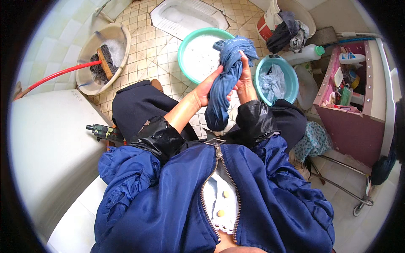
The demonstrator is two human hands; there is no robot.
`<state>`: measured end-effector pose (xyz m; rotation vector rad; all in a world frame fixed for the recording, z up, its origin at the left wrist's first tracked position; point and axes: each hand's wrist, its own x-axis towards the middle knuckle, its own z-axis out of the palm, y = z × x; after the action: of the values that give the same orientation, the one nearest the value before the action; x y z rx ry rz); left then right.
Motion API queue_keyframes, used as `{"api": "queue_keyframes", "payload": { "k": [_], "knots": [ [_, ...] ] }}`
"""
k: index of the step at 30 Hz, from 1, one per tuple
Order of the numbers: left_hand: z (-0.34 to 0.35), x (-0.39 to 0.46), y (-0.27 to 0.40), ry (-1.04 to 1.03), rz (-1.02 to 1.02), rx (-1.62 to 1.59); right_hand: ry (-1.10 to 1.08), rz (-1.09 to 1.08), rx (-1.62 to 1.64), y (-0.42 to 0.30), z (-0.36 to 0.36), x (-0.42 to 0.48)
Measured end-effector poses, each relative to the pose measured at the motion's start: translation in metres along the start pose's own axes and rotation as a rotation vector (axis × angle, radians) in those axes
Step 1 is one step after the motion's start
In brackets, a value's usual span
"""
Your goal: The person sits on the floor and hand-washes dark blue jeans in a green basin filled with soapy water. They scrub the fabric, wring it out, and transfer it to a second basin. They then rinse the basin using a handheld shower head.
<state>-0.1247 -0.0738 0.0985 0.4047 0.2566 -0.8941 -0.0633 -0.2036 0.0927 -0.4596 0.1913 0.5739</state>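
Note:
A wet blue cloth (228, 68), gathered into a thick bundle, is held up in both hands. My left hand (205, 87) grips its left side, fingers wrapped behind it. On the cloth's right side is my right hand (244, 74), also closed around it with the thumb pointing up. The bundle's top end bears some suds and overlaps the right rim of a green basin (182, 64) filled with white foam. Its lower end hangs down between my knees. Just right of my right hand stands a smaller turquoise basin (294, 79) holding pale wet cloth (274, 83).
A squat toilet (190, 15) lies beyond the green basin. At left, a beige basin (125, 53) holds suds and a mop head (102, 64) with a red handle. A bucket (264, 25) with dark clothes, a plastic jug (305, 53) and a pink box (348, 132) of bottles are at right.

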Motion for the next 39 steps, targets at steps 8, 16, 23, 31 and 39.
{"api": "queue_keyframes", "payload": {
  "k": [8, 16, 23, 31, 39],
  "knots": [
    [-0.004, 0.022, -0.008, 0.377, 0.201, 1.109, 0.266, -0.028, -0.968, -0.012, -0.015, 0.020],
    [-0.049, 0.043, -0.017, 0.474, 0.279, 1.306, 0.467, -0.170, -1.857, 0.018, -0.024, 0.031],
    [-0.020, 0.018, 0.009, -0.008, 0.270, -0.101, 0.479, -0.054, -1.884, -0.012, 0.002, 0.011],
    [-0.026, 0.019, 0.006, 0.183, 0.140, 0.085, 0.396, 0.061, -1.350, -0.005, 0.001, 0.006],
    [0.000, 0.006, 0.008, -0.088, 0.150, -0.070, 0.294, 0.072, 0.014, 0.032, -0.089, -0.024]
  ]
}}
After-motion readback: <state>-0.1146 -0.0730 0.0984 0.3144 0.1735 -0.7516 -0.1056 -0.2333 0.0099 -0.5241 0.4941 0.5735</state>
